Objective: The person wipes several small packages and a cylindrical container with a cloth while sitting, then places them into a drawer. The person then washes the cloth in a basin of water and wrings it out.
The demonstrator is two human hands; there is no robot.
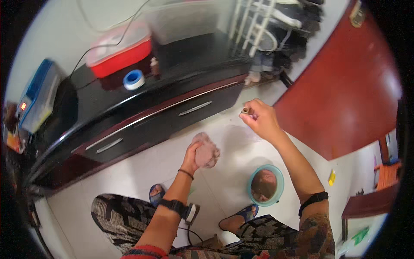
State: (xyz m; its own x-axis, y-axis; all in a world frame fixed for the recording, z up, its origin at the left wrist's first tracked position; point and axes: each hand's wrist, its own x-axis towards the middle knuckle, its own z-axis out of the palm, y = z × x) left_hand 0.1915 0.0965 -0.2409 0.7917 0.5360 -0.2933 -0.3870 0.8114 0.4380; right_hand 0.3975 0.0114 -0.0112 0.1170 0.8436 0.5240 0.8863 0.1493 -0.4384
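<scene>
My left hand (191,156) is closed around a crumpled pinkish-brown cloth (208,151), held above the floor in front of the cabinet. Farther right and higher in the view, my right hand (261,120) grips a small brownish tube-like thing (246,111). Its round end shows between thumb and fingers, while the rest is hidden in the hand. Below my right hand a light teal bucket (280,176) stands on the floor, with murky water (264,185) in it. The two hands are apart, and neither touches the bucket.
A long black cabinet (189,56) with drawers carries a red box (123,56), a blue-and-white tape roll (133,80), a small bottle (154,67) and a blue-lidded container (41,95). A shoe rack (258,28) and red door (340,86) stand right. A yellow item (331,178) lies on the floor.
</scene>
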